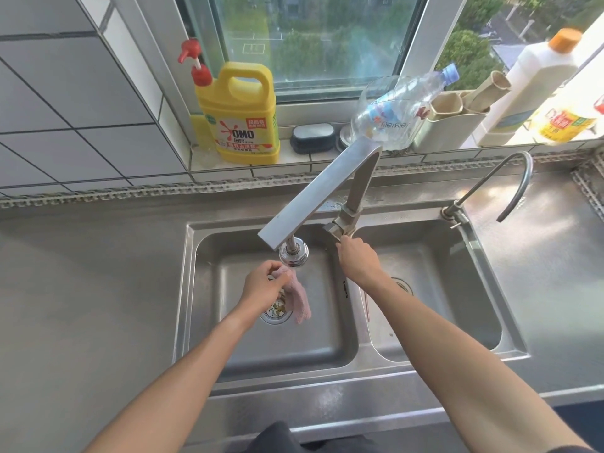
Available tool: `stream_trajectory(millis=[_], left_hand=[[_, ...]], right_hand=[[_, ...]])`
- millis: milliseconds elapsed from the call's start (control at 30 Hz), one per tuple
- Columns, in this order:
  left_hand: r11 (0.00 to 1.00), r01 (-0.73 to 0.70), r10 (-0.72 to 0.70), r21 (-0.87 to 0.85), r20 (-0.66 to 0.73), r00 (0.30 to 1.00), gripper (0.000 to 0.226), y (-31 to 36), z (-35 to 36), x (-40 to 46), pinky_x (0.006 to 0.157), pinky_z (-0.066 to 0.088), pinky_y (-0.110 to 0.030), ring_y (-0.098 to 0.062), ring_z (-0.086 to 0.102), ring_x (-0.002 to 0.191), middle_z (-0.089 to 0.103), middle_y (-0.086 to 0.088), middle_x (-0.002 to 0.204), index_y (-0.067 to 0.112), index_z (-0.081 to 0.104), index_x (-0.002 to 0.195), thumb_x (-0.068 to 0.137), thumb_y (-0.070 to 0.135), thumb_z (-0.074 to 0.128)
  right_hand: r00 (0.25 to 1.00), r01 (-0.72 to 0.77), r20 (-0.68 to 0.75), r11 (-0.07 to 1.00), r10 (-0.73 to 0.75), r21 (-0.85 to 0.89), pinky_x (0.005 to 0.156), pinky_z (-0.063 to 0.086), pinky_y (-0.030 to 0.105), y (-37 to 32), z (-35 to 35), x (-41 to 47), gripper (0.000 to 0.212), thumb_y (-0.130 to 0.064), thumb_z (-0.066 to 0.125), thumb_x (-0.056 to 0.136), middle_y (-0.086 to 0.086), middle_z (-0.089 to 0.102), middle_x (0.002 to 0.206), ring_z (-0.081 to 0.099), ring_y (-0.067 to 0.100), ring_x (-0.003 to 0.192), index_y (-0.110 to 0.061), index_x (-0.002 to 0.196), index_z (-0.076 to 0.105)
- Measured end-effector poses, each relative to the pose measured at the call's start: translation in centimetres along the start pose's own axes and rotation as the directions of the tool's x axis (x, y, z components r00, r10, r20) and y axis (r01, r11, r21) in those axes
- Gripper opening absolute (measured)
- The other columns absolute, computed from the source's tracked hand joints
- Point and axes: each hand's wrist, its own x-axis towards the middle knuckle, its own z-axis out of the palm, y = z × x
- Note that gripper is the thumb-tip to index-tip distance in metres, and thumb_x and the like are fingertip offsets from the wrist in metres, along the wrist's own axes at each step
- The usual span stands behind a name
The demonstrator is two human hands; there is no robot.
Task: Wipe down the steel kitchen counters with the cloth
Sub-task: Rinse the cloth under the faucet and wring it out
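Left hand (261, 282) pinches a pink cloth (299, 297) at its top end, fingers curled round it; cloth hangs down limp over the left basin (284, 348) of the double steel sink, right under the faucet's round spray head (293, 253) and just above the drain strainer (276, 312). Cloth's top edge is touching or nearly touching the spray head, can't tell which. No water stream visible.

Right hand (358, 258) is on the faucet handle (335, 229) at the base of the faucet, fingers curled over the lever, gripping it. The flat square faucet spout (322, 191) swings out to the left over the left basin. Right forearm crosses over the right basin (438, 289).

Steel counter (88, 289) runs along the left of the sink and continues to the right (549, 256). A thin gooseneck tap (513, 184) stands at the sink's back right corner.

On the window sill behind: yellow OMO detergent jug (238, 116) with red pump at the left end, a dark soap dish (312, 137) beside it, a clear plastic bottle (402, 109) lying tilted, a beige holder (454, 122), a white bottle with orange cap (536, 80), and a yellow-labelled bottle (568, 122) at the far right end.
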Motion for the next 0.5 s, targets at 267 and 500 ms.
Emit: stream_trajectory(millis=[267, 500], left_hand=[[1.000, -0.010, 0.010, -0.017, 0.055, 0.998, 0.018, 1.8, 1.6, 0.2, 0.071, 0.062, -0.023, -0.031, 0.072, 0.101, 0.077, -0.006, 0.107, 0.020, 0.073, 0.110, 0.092, 0.018, 0.069], [0.994, 0.023, -0.016, -0.111, 0.063, 0.998, 0.009, 2.3, 2.1, 0.2, 0.062, 0.059, -0.021, -0.018, 0.077, 0.091, 0.078, -0.003, 0.100, 0.027, 0.072, 0.098, 0.092, 0.021, 0.072]], right_hand=[[0.969, -0.234, 0.152, 0.918, 0.194, 0.321, 0.073, 0.062, 0.041, -0.3, -0.6, -2.8, 0.031, -0.032, 0.060, 0.094, 0.020, 0.074, 0.074, 0.069, 0.029, 0.063, -0.008, 0.074, 0.057], [0.923, -0.307, 0.376, 0.739, 0.078, 0.600, 0.081, 0.055, 0.034, -1.0, 1.2, -4.4, 0.037, -0.018, 0.067, 0.092, 0.012, 0.070, 0.114, 0.070, 0.019, 0.092, -0.003, 0.126, 0.062]])
